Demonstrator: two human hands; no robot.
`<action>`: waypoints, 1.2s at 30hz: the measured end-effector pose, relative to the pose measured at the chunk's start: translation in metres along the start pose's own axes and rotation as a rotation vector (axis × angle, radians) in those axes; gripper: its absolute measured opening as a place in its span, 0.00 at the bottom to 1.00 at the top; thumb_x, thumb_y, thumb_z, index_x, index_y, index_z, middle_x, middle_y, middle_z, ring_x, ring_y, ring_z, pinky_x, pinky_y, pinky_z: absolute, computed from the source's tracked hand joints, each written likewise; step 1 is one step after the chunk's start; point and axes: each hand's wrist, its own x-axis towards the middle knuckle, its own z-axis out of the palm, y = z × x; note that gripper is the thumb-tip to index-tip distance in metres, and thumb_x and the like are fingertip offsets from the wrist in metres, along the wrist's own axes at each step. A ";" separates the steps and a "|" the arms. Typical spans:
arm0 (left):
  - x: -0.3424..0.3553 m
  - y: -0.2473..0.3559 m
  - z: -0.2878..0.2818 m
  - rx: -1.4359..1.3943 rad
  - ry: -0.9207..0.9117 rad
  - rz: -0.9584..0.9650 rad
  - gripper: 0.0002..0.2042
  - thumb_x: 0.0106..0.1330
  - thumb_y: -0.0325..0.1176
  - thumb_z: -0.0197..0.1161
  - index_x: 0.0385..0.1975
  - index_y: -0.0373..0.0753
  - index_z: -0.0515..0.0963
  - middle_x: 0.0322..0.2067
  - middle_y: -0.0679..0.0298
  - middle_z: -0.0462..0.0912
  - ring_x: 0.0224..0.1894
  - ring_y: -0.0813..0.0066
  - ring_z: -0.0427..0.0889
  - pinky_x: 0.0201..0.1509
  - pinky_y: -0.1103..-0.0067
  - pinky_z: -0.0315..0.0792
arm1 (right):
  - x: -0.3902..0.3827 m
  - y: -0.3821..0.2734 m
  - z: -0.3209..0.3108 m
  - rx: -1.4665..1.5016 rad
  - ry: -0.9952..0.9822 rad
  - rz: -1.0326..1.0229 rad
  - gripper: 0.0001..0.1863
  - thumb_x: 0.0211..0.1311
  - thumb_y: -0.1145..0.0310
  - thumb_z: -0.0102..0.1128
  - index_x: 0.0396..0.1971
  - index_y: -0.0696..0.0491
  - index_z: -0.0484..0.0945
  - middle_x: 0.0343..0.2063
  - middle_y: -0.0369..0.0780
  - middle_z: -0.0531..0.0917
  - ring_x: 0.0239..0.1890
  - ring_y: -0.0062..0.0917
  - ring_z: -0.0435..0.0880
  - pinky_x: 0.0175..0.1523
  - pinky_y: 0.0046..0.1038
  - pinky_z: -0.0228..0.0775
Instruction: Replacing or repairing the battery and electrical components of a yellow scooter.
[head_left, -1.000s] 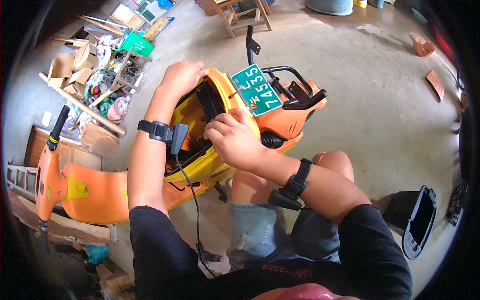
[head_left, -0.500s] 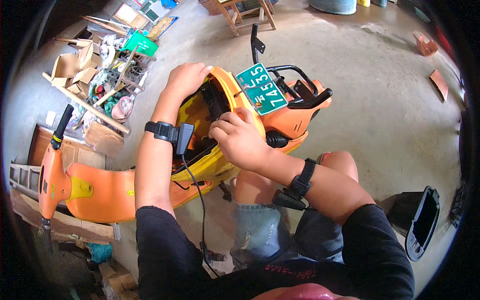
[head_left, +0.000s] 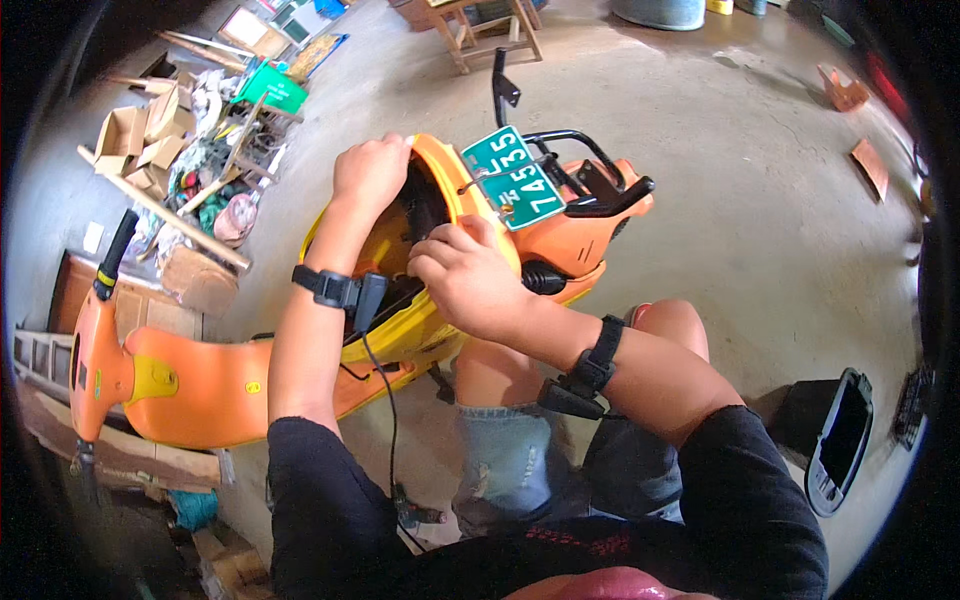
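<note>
An orange and yellow scooter [head_left: 200, 400] stands in front of me, its handlebar at the left. Its rear body is open on top, with a yellow panel [head_left: 430, 318] around the dark cavity [head_left: 425, 205]. My left hand [head_left: 372, 175] has its fingers bent over the panel's far rim. Nearer to me, my right hand [head_left: 465, 275] curls its fingers over the rim on the right side of the opening; its fingertips are hidden inside. Just beyond that hand sits a green licence plate [head_left: 512, 180], tilted, at the scooter's tail.
A black plastic bin-shaped part [head_left: 830, 440] lies on the floor at right. Orange pieces [head_left: 870, 170] lie farther off. Cardboard boxes [head_left: 125, 135] and clutter fill the far left, near a wooden pole [head_left: 165, 210]. A wooden stool [head_left: 485, 30] stands at the back. A black cable [head_left: 388, 400] hangs from my left wrist.
The whole view has shifted slightly. My left hand has come a little nearer to me along the rim, and more yellow edge shows beside my left forearm. My right hand keeps its place.
</note>
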 end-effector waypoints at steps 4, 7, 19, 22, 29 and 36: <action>-0.002 0.004 0.003 0.043 0.047 0.002 0.17 0.69 0.43 0.46 0.26 0.37 0.76 0.20 0.51 0.81 0.25 0.53 0.82 0.31 0.62 0.76 | -0.001 0.004 -0.003 0.002 -0.017 -0.049 0.14 0.43 0.71 0.58 0.35 0.50 0.77 0.40 0.33 0.79 0.49 0.27 0.73 0.59 0.41 0.56; -0.006 0.010 0.002 0.074 0.041 0.013 0.17 0.68 0.41 0.46 0.26 0.37 0.76 0.20 0.51 0.81 0.24 0.54 0.83 0.29 0.62 0.77 | 0.000 0.006 -0.002 -0.017 0.076 -0.089 0.08 0.46 0.67 0.53 0.29 0.50 0.74 0.32 0.34 0.77 0.46 0.28 0.72 0.58 0.42 0.55; -0.027 -0.059 -0.054 -1.084 -0.059 -0.307 0.16 0.72 0.45 0.46 0.29 0.40 0.70 0.13 0.69 0.65 0.14 0.77 0.65 0.18 0.81 0.59 | 0.003 0.001 0.002 -0.007 0.035 -0.035 0.13 0.41 0.71 0.59 0.32 0.48 0.77 0.37 0.31 0.79 0.45 0.25 0.73 0.58 0.40 0.57; -0.071 -0.025 -0.101 -1.734 -0.142 -0.552 0.13 0.72 0.43 0.47 0.29 0.42 0.69 0.16 0.78 0.56 0.15 0.90 0.54 0.17 0.89 0.50 | 0.001 0.003 -0.001 -0.020 0.058 -0.040 0.14 0.40 0.71 0.59 0.32 0.48 0.77 0.35 0.31 0.80 0.45 0.25 0.74 0.57 0.40 0.57; -0.174 0.053 -0.118 -1.963 -0.218 -0.361 0.14 0.73 0.45 0.43 0.33 0.41 0.66 0.15 0.75 0.56 0.15 0.86 0.52 0.18 0.86 0.49 | 0.005 -0.012 -0.007 0.171 0.170 0.115 0.10 0.57 0.68 0.54 0.38 0.52 0.75 0.35 0.37 0.80 0.44 0.30 0.76 0.56 0.39 0.57; -0.168 0.087 -0.103 -2.118 0.054 -0.409 0.18 0.73 0.47 0.42 0.27 0.41 0.66 0.16 0.76 0.58 0.16 0.90 0.54 0.18 0.88 0.52 | 0.006 -0.022 -0.013 0.888 0.129 0.164 0.21 0.71 0.62 0.34 0.51 0.61 0.69 0.49 0.45 0.76 0.49 0.30 0.75 0.55 0.29 0.66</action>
